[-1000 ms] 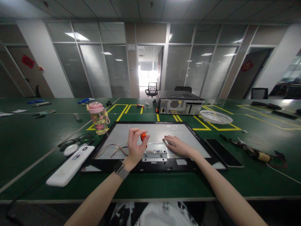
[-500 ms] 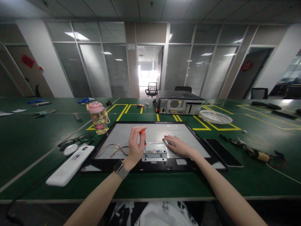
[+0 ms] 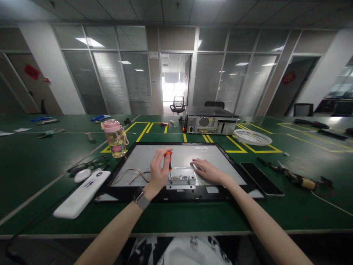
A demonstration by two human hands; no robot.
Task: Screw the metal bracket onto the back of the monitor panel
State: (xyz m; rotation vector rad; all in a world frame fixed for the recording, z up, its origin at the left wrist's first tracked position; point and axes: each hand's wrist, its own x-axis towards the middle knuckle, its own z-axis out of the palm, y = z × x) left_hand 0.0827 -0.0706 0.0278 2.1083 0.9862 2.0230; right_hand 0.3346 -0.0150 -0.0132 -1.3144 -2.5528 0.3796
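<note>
My left hand [image 3: 159, 170] is closed around the orange handle of a screwdriver [image 3: 168, 160], held upright. Its shaft points down at the left end of a metal bracket [image 3: 181, 178] with connector ports; whether the tip sits in a screw cannot be made out. The bracket lies on the back of a flat monitor panel [image 3: 176, 158] with a black frame. With fingers stretched out, my right hand [image 3: 207, 170] rests on the panel just right of the bracket. Thin coloured wires [image 3: 135, 176] lie on the panel beside my left hand.
On the left stand a pink-lidded bottle [image 3: 114, 138], glasses [image 3: 92, 163] and a white oblong device [image 3: 82, 195]. To the right lie a black phone [image 3: 261, 179] and a tool with wires [image 3: 300, 180]. Behind the panel are a computer case [image 3: 211, 119] and a white basket [image 3: 253, 137].
My left hand has shifted very slightly on the screwdriver, with more of the orange handle showing. My right hand and the panel stay in place.
</note>
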